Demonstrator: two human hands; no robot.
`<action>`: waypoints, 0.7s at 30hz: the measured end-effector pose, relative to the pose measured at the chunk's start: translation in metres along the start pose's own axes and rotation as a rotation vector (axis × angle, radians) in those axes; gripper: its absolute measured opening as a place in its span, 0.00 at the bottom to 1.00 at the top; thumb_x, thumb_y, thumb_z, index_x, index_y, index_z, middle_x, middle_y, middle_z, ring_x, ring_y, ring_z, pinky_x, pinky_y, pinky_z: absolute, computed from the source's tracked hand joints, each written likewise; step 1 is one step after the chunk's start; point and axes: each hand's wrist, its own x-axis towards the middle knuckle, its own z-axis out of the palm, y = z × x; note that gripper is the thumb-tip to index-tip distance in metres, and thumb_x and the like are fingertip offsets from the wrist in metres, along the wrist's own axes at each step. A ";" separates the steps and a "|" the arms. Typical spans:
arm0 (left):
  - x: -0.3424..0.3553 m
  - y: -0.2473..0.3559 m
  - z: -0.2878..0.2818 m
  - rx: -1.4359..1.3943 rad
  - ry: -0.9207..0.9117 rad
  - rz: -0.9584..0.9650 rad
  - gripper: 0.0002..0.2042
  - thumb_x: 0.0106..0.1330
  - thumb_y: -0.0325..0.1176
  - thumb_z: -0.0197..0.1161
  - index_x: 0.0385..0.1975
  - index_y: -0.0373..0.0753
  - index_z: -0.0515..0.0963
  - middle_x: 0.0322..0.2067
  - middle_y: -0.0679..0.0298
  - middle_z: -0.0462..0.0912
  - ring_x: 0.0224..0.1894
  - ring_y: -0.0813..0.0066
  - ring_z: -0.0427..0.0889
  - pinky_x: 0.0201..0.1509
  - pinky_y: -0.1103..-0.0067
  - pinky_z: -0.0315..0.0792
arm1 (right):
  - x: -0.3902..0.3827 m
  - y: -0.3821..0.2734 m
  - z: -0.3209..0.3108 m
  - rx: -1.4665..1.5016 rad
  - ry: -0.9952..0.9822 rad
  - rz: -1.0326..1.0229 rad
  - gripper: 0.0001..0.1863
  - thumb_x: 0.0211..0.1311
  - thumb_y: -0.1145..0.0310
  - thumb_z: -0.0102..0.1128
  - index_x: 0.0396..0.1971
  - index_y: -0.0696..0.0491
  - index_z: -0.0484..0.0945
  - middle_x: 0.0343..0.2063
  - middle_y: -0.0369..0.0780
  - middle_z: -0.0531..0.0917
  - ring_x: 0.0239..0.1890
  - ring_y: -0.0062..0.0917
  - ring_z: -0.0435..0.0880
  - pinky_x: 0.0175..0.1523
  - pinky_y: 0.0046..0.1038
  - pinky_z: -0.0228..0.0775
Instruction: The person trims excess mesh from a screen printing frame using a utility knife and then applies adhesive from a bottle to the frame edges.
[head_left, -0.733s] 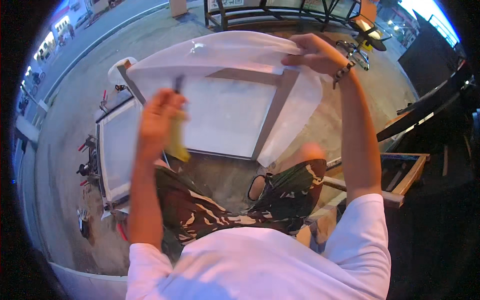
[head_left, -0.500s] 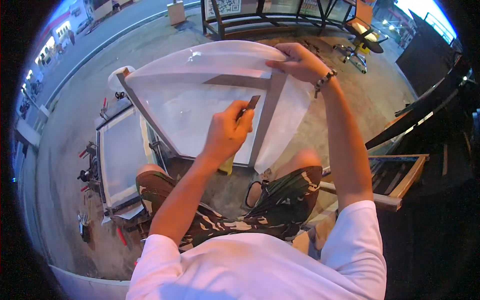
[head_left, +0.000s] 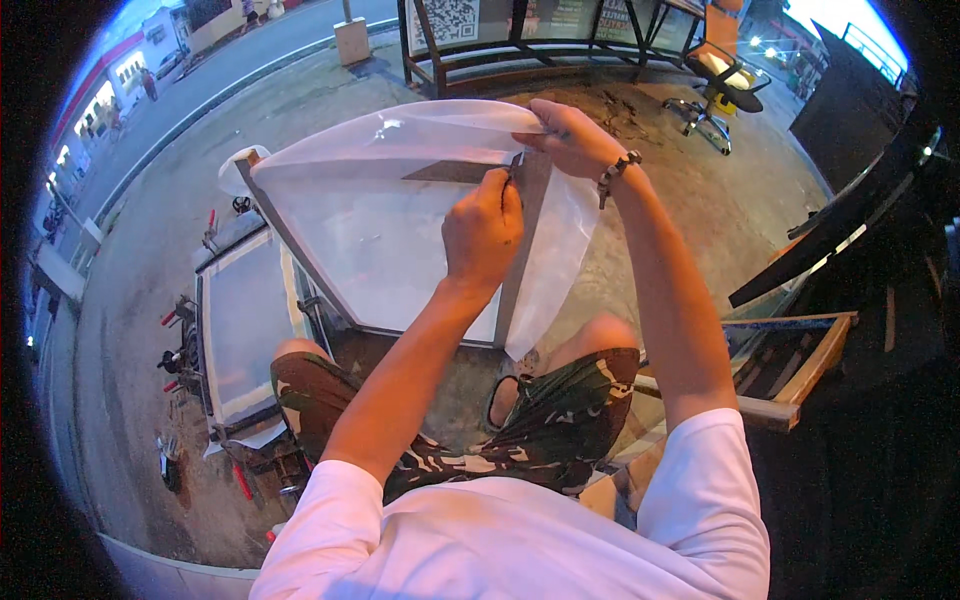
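Left hand (head_left: 482, 230) holds a blade (head_left: 516, 164); right hand (head_left: 577, 142) pinches translucent sheet (head_left: 400, 138).

Your left arm (head_left: 405, 375): reaching forward, slanting inward to right; left wrist (head_left: 468, 292) roughly in line with forearm. Your left hand (head_left: 482, 232): fingers curled in tight, fist-like grip. Your right arm (head_left: 680, 300): reaching farther forward, leaning inward to left. Your right hand (head_left: 575, 142): thumb and fingers drawn together in pinch, pointing left, just beyond left hand. Your left knee (head_left: 300, 347), right knee (head_left: 607, 333): bent, spread apart.
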 end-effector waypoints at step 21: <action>0.007 0.015 0.007 0.253 -0.098 -0.021 0.06 0.60 0.31 0.55 0.31 0.35 0.76 0.21 0.45 0.78 0.28 0.43 0.80 0.33 0.55 0.72 | -0.002 0.008 0.006 0.135 0.055 -0.070 0.14 0.63 0.64 0.60 0.38 0.60 0.74 0.30 0.40 0.79 0.34 0.20 0.73 0.41 0.26 0.67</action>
